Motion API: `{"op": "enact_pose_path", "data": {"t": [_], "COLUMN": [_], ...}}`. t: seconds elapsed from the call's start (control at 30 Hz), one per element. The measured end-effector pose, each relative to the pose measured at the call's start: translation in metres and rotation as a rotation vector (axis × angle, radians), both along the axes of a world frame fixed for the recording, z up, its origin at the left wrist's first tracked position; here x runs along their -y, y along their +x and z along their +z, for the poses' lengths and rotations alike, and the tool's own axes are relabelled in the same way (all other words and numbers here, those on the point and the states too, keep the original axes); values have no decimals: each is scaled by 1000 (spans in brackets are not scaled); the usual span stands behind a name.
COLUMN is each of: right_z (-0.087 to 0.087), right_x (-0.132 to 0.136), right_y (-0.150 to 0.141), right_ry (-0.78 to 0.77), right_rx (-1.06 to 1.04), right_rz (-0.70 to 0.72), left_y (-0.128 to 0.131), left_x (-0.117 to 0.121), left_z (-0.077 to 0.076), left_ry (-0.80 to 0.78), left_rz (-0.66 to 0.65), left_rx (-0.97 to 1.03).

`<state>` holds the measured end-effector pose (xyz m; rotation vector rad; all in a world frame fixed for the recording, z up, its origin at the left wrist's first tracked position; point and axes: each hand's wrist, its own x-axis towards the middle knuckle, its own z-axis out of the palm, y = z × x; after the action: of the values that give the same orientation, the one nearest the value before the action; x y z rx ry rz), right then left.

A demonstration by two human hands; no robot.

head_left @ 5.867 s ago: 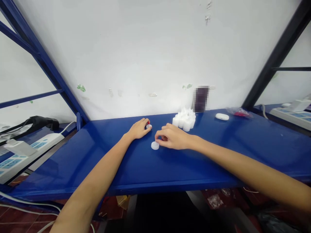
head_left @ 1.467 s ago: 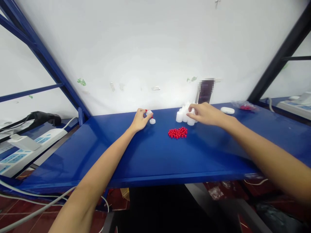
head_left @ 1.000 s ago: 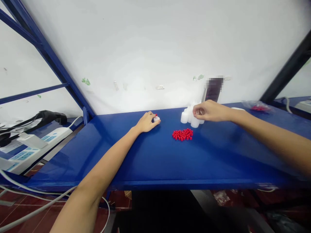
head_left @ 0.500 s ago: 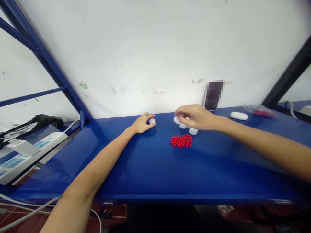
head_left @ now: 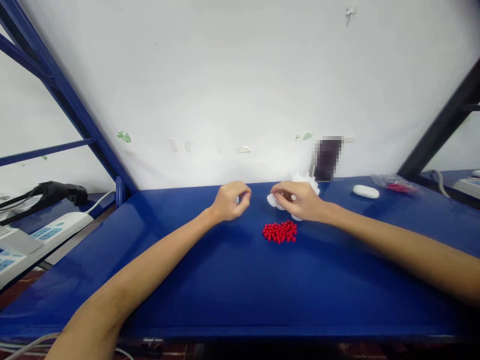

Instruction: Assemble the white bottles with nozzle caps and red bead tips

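A heap of small red beads [head_left: 280, 232] lies on the blue table [head_left: 232, 285]. Just behind the heap, my right hand [head_left: 298, 201] is closed on a small white bottle [head_left: 272, 200], pinched between thumb and fingers. A cluster of white bottles [head_left: 309, 183] stands behind that hand, mostly hidden by it. To the left, my left hand [head_left: 230, 200] is lifted off the table with its fingers curled together around something small and white that is almost wholly hidden.
A blurred dark object [head_left: 327, 159] leans on the white wall. A white oval case [head_left: 365, 191] and a clear bag of red beads [head_left: 395, 184] lie at the back right. Power strips [head_left: 45, 235] and a black item [head_left: 56, 192] sit on the left shelf.
My right hand has drawn a white bottle out of the cluster toward the middle. My left hand has lifted from the table with its fingers curled. The red beads appeared after the earliest frame.
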<state>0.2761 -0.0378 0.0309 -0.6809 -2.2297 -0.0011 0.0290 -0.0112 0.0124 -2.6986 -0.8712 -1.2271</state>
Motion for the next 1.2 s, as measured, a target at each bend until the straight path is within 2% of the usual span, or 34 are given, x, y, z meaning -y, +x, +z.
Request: {"op": "enact_pose_path", "data": {"t": [0.07, 0.13, 0.27, 0.37, 0.47, 0.6, 0.73, 0.93, 1.03, 1.2], "right_z": [8, 19, 39, 46, 46, 41, 42, 73, 86, 97], "right_x": [1, 5, 9, 7, 3, -2, -4, 1, 4, 12], "right_y": [1, 2, 8, 19, 29, 31, 28, 39, 46, 47], "right_ry": [-92, -231, -661, -833, -876, -847, -866, -1110, -1118, -1101], "right_rx": [-12, 23, 207, 248, 304, 360, 385, 422, 471, 539], "right_rz": [-21, -21, 29, 26, 38, 49, 82, 220, 199, 114], "left_y": [15, 24, 28, 26, 29, 39, 52, 67, 73, 79], "left_x": [8, 12, 15, 16, 15, 6, -9, -24, -24, -20], "left_z": [-2, -7, -15, -18, -17, -11, -4, 4, 4, 1], "left_ry": [-22, -51, -237, -396, -490, -506, -558, -742, -777, -802], "left_rz": [-121, -189, -241, -264, -235, -194, -270, -480, -475, -424], "left_rx": [-86, -125, -148, -180, -203, -282, -349, -343, -346, -313]}}
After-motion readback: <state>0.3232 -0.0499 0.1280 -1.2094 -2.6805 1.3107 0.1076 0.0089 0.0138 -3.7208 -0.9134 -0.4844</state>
